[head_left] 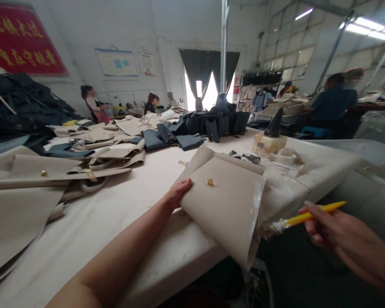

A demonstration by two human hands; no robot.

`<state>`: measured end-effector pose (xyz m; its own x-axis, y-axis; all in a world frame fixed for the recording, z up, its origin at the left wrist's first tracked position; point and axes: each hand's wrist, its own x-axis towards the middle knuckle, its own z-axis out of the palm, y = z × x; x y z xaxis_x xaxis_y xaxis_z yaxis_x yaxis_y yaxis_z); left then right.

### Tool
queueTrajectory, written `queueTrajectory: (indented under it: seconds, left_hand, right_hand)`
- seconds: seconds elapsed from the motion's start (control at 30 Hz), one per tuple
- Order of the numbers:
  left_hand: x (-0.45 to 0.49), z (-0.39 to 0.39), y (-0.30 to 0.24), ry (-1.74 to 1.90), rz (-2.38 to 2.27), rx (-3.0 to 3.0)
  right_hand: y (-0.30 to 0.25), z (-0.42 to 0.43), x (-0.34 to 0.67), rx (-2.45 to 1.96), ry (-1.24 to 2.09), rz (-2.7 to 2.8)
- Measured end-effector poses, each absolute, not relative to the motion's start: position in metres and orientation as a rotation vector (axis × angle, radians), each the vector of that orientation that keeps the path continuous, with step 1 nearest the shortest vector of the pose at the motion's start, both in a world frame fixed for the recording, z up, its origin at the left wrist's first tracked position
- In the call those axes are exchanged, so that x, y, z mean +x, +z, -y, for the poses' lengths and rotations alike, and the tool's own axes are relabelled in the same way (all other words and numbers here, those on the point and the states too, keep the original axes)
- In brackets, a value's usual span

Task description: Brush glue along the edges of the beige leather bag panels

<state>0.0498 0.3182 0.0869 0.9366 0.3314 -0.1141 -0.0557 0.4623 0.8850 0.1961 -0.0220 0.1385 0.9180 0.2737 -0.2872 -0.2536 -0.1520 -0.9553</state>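
Note:
A beige bag panel (224, 201) with a gold clasp (210, 182) lies over the table's near edge, its lower end jutting past it. My left hand (179, 192) grips the panel's left edge, thumb on top. White glue (258, 194) is smeared along the right edge. In my right hand (327, 226), to the right of the panel and apart from it, is a yellow stick-like tool (321, 212) held between thumb and fingers. Its tip, caked with white stuff, points left toward the glued edge. The fingers under the panel are hidden.
Beige bag pieces (45, 171) lie in a heap on the left of the table (125, 226). Dark blue bags (186, 134) stand farther back. At the right are a glue-stained container (268, 143) and a tape roll (285, 157). Several people work in the background.

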Motion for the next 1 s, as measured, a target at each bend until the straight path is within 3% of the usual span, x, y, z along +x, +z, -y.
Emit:
queueTrajectory:
  seconds: [0.3,0.67,1.0]
  left_hand:
    - [0.052,-0.317,0.086,0.262,-0.314,1.053]
    - [0.052,-0.318,0.085,0.248,-0.313,1.065]
    - [0.052,-0.317,0.084,0.253,-0.287,1.069]
  right_hand:
    - [0.124,0.027,0.196,-1.478,0.612,0.017]
    - [0.104,0.013,0.242,-1.723,0.185,0.393]
    - [0.116,0.023,0.218,-1.861,0.317,0.407]
